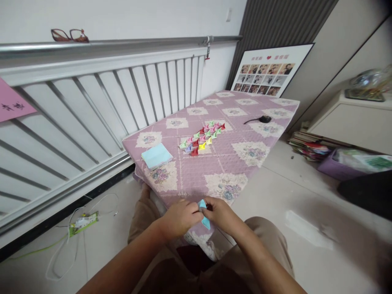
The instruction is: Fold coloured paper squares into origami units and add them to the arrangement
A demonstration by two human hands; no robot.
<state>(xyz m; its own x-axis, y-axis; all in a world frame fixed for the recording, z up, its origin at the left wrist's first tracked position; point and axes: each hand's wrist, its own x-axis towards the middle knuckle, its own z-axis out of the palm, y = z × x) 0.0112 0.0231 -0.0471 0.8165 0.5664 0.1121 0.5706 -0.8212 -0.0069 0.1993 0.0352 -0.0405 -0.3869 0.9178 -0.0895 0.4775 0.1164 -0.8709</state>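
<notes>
A small folded piece of blue paper [205,221] is pinched between my two hands at the near edge of the table. My left hand [183,216] grips it from the left with curled fingers. From the right, my right hand [219,212] has thumb and fingers closed on it; part of the paper is hidden by the fingers. Farther up the cloth sit rows of small folded paper figures [202,145] in red, pink, green, yellow and lilac. To their left lies a stack of light blue square paper sheets [157,155].
The table has a pink floral cloth [192,173]. A black object with a cable [265,119] lies toward the far right. A white radiator [153,90] borders the left side, with glasses [70,36] on the rail above. A power strip [83,223] with cables is on the floor.
</notes>
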